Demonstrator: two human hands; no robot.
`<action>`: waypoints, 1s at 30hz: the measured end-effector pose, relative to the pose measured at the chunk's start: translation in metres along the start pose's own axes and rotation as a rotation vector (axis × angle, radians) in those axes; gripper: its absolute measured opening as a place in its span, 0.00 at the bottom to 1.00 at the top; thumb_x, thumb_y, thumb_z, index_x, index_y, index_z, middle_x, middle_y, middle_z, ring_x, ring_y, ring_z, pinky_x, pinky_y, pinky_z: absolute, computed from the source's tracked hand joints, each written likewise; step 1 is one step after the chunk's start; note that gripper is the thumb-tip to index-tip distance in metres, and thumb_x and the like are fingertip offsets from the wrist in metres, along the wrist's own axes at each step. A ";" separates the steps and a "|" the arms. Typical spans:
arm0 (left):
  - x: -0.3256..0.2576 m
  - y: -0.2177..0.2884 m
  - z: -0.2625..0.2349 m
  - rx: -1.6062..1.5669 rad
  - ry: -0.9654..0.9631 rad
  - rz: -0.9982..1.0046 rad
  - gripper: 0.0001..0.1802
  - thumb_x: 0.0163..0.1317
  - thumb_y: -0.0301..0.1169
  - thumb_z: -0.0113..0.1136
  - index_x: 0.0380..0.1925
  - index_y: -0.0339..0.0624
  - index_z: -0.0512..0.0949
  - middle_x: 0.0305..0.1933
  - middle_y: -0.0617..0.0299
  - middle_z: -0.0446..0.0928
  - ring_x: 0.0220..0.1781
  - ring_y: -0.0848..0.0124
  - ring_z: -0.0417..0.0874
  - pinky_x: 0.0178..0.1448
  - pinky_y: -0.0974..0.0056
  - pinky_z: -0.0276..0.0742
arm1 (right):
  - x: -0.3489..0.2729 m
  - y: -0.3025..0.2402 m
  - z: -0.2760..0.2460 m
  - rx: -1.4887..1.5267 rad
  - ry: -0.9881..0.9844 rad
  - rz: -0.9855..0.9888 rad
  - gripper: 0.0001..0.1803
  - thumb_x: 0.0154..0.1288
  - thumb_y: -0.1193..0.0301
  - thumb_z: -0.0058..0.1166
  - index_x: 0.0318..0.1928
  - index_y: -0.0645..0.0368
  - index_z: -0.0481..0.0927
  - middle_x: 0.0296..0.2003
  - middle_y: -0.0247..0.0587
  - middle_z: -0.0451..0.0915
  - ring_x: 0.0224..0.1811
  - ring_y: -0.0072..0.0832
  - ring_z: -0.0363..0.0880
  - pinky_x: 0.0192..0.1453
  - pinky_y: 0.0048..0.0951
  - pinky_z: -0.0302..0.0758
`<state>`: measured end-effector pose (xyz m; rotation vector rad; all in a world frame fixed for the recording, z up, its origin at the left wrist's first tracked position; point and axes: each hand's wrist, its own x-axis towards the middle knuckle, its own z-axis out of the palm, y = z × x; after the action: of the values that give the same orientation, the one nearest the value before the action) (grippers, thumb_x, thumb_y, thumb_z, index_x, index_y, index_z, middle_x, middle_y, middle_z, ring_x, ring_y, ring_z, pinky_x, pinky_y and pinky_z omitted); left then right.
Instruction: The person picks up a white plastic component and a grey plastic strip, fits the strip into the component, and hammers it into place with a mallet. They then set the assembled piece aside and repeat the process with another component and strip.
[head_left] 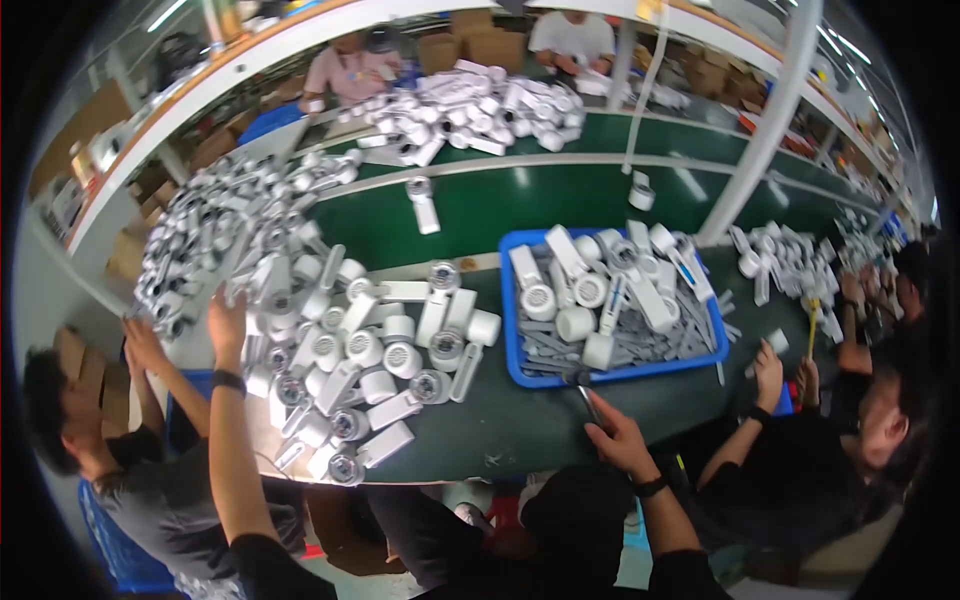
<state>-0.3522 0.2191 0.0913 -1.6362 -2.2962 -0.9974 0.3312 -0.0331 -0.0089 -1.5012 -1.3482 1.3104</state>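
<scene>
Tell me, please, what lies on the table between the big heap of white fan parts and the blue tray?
In the head view, only a narrow strip of bare dark green table separates the white heap from the blue tray; nothing lies on it.

glossy white plastic fan housings (370, 350), blue plastic tray (512, 330), matt green tabletop (520, 420)
</scene>
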 end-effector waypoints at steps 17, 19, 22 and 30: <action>-0.290 0.514 0.125 -0.337 -0.570 0.639 0.40 0.54 0.50 0.76 0.59 0.33 0.77 0.59 0.41 0.74 0.48 0.44 0.87 0.50 0.47 0.85 | -0.007 0.031 -0.018 0.611 0.104 -0.161 0.08 0.71 0.79 0.46 0.47 0.66 0.74 0.19 0.30 0.72 0.12 0.18 0.69 0.16 0.22 0.64; -0.298 0.534 0.129 -0.265 -0.617 0.644 0.37 0.55 0.47 0.76 0.58 0.33 0.77 0.61 0.40 0.71 0.48 0.43 0.87 0.51 0.46 0.85 | -0.007 0.033 -0.021 0.589 0.111 -0.167 0.08 0.71 0.79 0.47 0.47 0.66 0.75 0.19 0.30 0.72 0.12 0.18 0.69 0.16 0.22 0.64; -0.295 0.540 0.143 -0.135 -0.664 0.601 0.30 0.57 0.41 0.72 0.55 0.33 0.77 0.65 0.38 0.65 0.46 0.41 0.87 0.52 0.45 0.85 | -0.005 0.033 -0.016 0.550 0.089 -0.160 0.07 0.71 0.79 0.48 0.47 0.64 0.75 0.19 0.30 0.71 0.12 0.18 0.70 0.16 0.22 0.64; -0.272 0.470 0.113 -0.575 -0.380 0.547 0.31 0.61 0.36 0.73 0.64 0.38 0.78 0.48 0.44 0.85 0.42 0.56 0.88 0.50 0.57 0.83 | -0.002 0.034 -0.018 0.539 0.079 -0.164 0.06 0.75 0.77 0.46 0.46 0.63 0.76 0.18 0.30 0.71 0.12 0.18 0.68 0.17 0.22 0.64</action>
<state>0.1990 0.1586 0.0752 -2.6838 -1.6185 -1.3566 0.3569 -0.0398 -0.0362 -1.0381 -0.9418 1.3549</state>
